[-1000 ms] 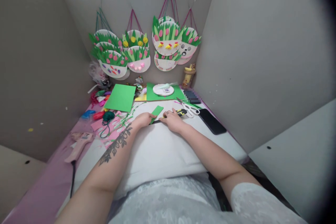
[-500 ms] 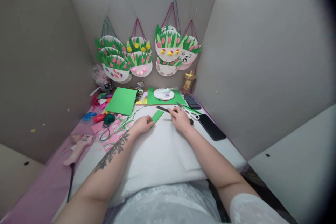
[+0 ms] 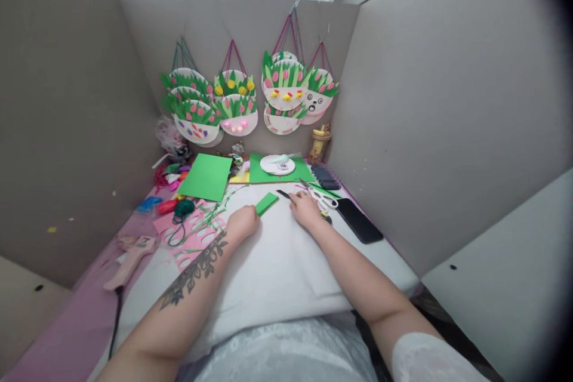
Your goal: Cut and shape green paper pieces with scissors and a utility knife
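My left hand (image 3: 242,222) pinches the near end of a small green paper strip (image 3: 267,203) that lies on the white sheet (image 3: 277,262) covering the table. My right hand (image 3: 305,210) is closed around a utility knife; its black blade end (image 3: 283,194) sticks out to the left, just beyond the strip. White-handled scissors (image 3: 321,197) lie right behind my right hand, and a black phone (image 3: 358,220) lies to its right.
Grey partition walls (image 3: 430,107) enclose the desk on three sides. Paper-plate flower crafts (image 3: 250,98) hang on the back wall. Green paper sheets (image 3: 206,176), a white plate (image 3: 277,165), a pink glue gun (image 3: 129,253), pink scraps and yarn lie around.
My right hand has lifted the knife off the strip and carried it back toward the scissors. My left hand stays on the strip. The camera has tilted up a little.
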The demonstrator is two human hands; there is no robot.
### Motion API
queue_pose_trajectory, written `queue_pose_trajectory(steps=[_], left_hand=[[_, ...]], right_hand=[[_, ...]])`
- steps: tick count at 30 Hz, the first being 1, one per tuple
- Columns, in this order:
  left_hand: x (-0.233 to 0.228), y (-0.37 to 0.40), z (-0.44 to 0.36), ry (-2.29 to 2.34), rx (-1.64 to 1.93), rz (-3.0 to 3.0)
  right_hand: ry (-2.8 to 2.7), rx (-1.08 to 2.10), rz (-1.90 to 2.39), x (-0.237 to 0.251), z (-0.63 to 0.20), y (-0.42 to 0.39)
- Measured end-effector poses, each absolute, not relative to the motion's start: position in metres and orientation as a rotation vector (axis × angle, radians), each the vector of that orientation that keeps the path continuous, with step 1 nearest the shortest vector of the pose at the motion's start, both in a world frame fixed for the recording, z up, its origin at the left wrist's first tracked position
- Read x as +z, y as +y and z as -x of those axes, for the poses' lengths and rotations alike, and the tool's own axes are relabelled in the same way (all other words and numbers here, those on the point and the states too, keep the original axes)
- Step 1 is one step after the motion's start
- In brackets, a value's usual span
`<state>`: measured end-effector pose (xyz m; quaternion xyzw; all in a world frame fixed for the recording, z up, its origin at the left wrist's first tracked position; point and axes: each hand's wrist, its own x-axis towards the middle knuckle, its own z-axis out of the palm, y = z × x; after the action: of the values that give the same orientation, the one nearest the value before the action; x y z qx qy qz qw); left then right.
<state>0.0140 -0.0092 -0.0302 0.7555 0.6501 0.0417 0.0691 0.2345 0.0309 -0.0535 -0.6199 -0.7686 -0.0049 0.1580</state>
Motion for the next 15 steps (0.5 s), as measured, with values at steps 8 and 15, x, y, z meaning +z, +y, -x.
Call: queue_pose_trajectory(steps=[8,15], left_hand=[[-0.022,-0.013,-0.016,1.916,0.315,-2.479],[-0.017,-0.005,0.004,2.033,0.633,-2.292]], right_hand=[[-1.929,0.336,1.224,-0.056,-0.227,0.028],[-1.794,0.456,1.104,-0.052,-0.232,0.028]])
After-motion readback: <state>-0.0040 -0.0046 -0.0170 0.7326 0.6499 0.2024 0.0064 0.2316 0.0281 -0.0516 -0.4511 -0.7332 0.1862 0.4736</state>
